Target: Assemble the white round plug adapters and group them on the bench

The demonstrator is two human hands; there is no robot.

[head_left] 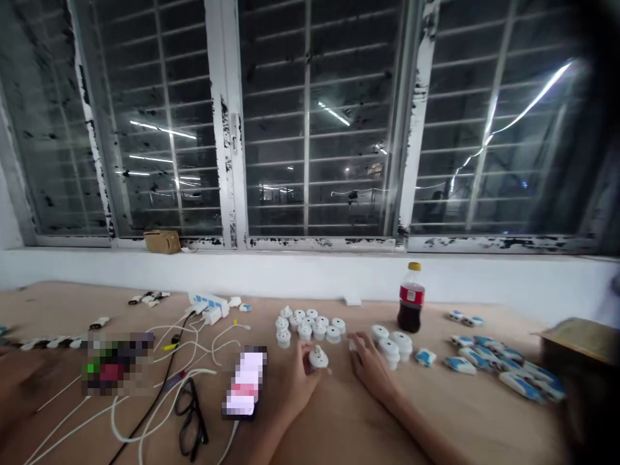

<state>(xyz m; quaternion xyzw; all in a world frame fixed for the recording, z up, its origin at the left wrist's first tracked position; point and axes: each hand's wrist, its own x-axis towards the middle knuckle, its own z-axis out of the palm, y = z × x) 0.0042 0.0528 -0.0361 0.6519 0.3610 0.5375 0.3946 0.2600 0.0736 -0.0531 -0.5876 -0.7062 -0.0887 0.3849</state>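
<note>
My left hand is closed around a white round piece with a small brass-coloured tip on top, held just over the table. To its right, my right hand rests low with its fingers bent round another white piece, mostly hidden by them. Behind my left hand stands a group of similar white round pieces, some with knobbed tops and some flat with a dark centre hole. Several flat-topped white pieces stand close beside my right hand.
A cola bottle stands behind the right-hand pieces. Blue-and-white parts lie to the right near a cardboard box. On the left are a phone, glasses, tangled cables and a power strip. Another person's hand is blurred far left.
</note>
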